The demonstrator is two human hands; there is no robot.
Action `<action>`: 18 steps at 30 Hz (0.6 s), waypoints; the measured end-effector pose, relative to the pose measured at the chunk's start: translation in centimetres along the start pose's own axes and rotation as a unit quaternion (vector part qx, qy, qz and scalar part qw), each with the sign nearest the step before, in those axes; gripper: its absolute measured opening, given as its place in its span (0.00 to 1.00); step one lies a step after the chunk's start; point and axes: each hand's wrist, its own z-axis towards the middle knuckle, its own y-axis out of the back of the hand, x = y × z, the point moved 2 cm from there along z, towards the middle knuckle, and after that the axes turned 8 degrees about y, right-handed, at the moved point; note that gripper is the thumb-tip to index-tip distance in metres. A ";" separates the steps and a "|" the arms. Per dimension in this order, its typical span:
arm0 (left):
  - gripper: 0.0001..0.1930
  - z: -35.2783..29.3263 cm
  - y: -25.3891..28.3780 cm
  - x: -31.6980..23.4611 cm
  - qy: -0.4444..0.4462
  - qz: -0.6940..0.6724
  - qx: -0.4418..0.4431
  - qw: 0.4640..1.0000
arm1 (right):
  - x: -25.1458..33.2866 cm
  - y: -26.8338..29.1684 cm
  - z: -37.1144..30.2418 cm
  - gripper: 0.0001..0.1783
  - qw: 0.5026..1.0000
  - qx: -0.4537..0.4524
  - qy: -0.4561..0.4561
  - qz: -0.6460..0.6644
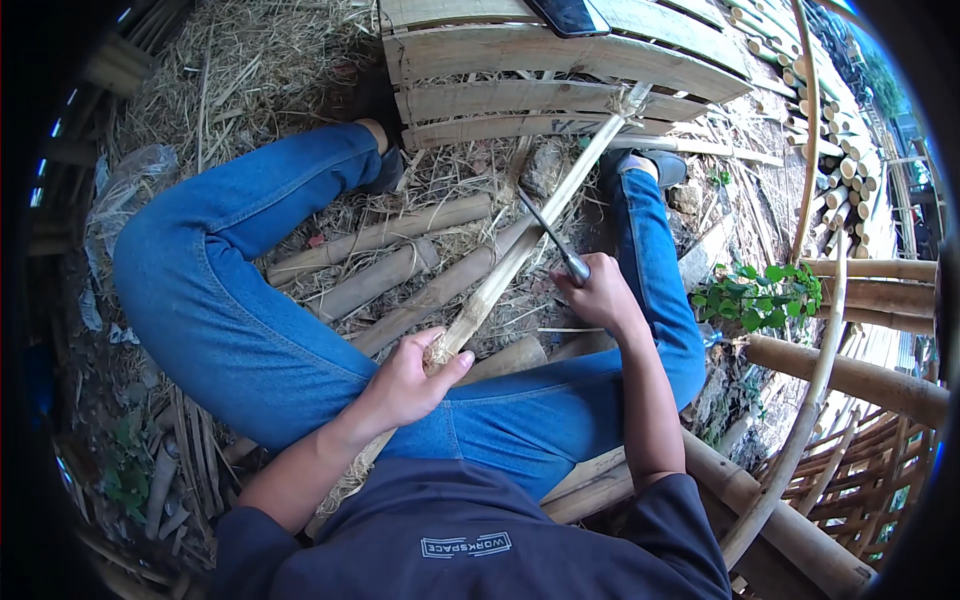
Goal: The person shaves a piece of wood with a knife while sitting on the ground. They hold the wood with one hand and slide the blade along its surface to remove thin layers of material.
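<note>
A long split bamboo strip (562, 202), pale with frayed fibres, slants from my lap up to a wooden crate at the far side. Near its lower end my left hand (412, 378) wraps round it, thumb lying along the top. My right hand (603, 293) is closed on the grip of a knife (560, 244), to the right of the strip. The knife's narrow dark blade points up and left and crosses over the strip about midway. Whether the edge touches the bamboo I cannot tell.
The slatted wooden crate (470, 62) carries a phone (570, 16) on top. Several bamboo pieces (385, 232) lie on the straw-strewn ground between my legs. Stacked bamboo poles (838, 205), a leafy green plant (757, 298) and thick bamboo rails (850, 378) stand to the right.
</note>
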 end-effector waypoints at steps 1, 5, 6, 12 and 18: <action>0.24 0.2 0.1 0.8 -0.016 0.017 -0.029 0.999 | 0.8 0.0 -0.1 0.19 1.000 0.018 0.021 0.000; 0.22 0.0 -0.2 0.0 -0.044 0.013 -0.045 0.998 | 0.6 -0.2 0.1 0.18 0.999 0.032 0.015 0.003; 0.22 0.1 -0.2 0.0 -0.044 0.014 -0.045 0.998 | 0.2 -0.2 0.3 0.18 0.999 0.032 0.015 0.004; 0.22 0.1 -0.2 0.3 -0.045 -0.005 -0.037 0.998 | -0.4 0.6 0.5 0.16 0.999 0.002 -0.014 -0.032; 0.22 0.5 -0.3 1.2 -0.058 0.004 -0.052 0.997 | -2.0 1.8 1.6 0.16 0.993 -0.086 -0.068 -0.044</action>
